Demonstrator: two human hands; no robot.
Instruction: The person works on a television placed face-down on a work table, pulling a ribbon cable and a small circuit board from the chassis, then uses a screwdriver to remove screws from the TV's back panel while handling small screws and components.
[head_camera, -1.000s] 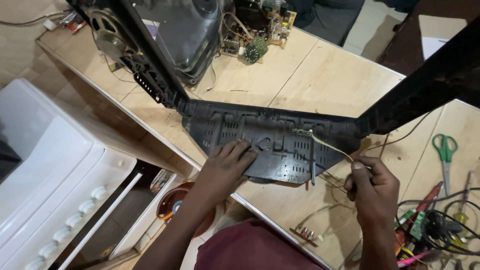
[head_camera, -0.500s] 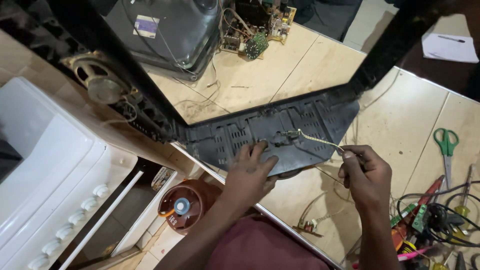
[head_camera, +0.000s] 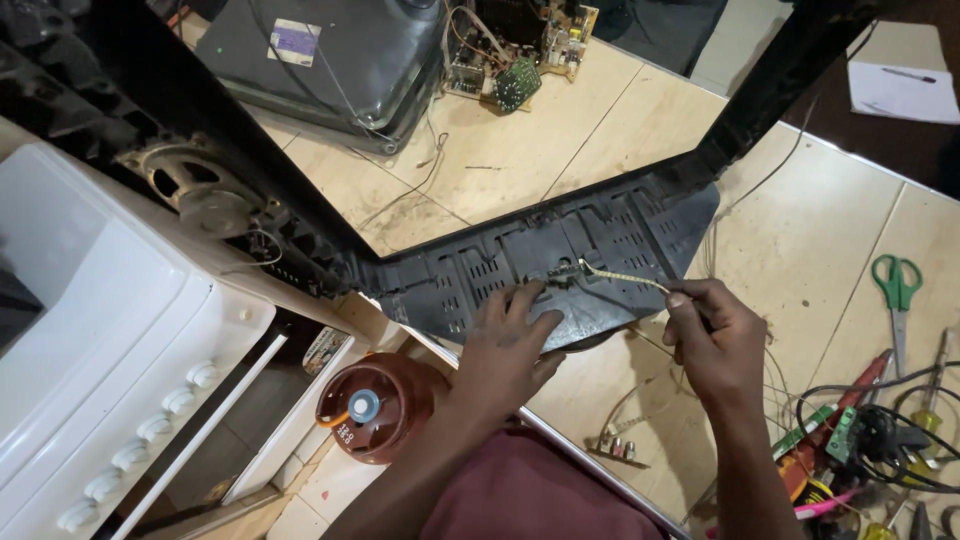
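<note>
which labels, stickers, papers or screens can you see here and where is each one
Sticker: on the grey tube housing at top left, rectangular, purple and white.
Label: beside the white stove by the floor gap, small, oblong, pale with coloured print.
Sheet of paper: on the dark surface at top right, white, a pen lying on it.
No lit screens show.

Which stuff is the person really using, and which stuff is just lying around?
In use:
left hand pressing on the black plastic frame
right hand pinching a thin wire that runs to the frame

Lying about:
green scissors
grey picture tube
circuit boards
brown gas bottle
white cooker
</note>
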